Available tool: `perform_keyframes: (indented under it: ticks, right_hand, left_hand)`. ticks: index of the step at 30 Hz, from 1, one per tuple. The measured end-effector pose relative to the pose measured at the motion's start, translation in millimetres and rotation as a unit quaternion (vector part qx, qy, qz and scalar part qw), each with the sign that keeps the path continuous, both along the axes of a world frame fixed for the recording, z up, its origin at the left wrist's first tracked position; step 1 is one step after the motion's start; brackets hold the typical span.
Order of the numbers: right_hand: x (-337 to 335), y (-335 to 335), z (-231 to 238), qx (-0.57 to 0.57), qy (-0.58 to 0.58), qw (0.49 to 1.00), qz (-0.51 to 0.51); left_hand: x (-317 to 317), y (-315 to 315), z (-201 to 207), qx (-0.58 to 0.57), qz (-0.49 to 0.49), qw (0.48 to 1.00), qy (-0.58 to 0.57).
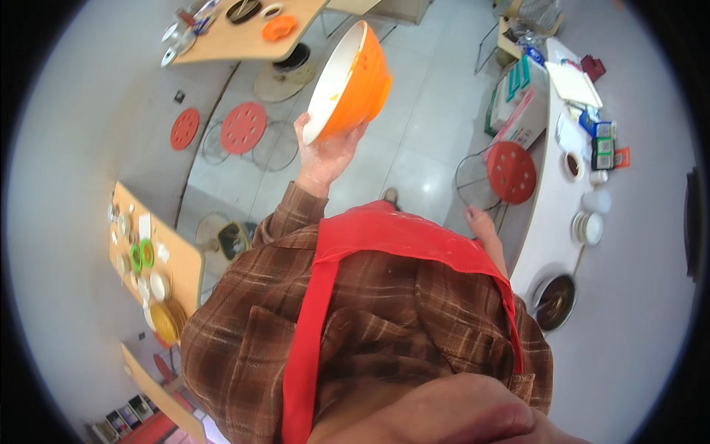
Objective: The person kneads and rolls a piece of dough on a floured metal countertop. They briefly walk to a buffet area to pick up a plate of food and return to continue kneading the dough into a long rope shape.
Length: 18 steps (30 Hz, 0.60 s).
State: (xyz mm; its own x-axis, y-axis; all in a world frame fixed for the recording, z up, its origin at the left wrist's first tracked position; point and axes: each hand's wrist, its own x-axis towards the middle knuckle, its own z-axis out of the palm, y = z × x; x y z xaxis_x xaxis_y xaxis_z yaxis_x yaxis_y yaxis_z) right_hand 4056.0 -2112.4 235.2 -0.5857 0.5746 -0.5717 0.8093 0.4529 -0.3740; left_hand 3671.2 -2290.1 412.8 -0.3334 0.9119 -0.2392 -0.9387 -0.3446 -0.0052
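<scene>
My left hand [324, 159] is raised ahead of me, closed on the lower rim and side of a large orange bowl [367, 83] with a white inside. The bowl is tipped on its side, its mouth turned to the left. A small yellowish bit clings to its inner wall. My right hand [482, 224] hangs low at my right side beside a red round stool [511, 173]. Nothing shows in it, and its fingers look loosely apart, though they are small in view.
A wooden table [255, 38] at the far left bears an orange dish [279, 28]. The near-left table [185, 255] carries bowls, green dishes and a yellow stack. On the right, a white counter [534, 248] holds a metal pot [555, 302] and white dishes [589, 228]. Another red stool [243, 127] stands left.
</scene>
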Motion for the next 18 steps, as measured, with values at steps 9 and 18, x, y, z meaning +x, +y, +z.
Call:
perform_keyframes:
  ticks: [9, 18]
  right_hand:
    - [-52.2, 143.6, -17.1, -0.090, 0.028, 0.976, -0.195]
    - [-182.4, 472.7, -88.0, -0.083, 0.083, 0.989, -0.088]
  left_hand:
    - [-145.0, 258.5, -16.6, -0.050, -0.036, 0.996, 0.071]
    - [-194.9, 497.9, -83.7, -0.093, -0.022, 0.991, 0.089]
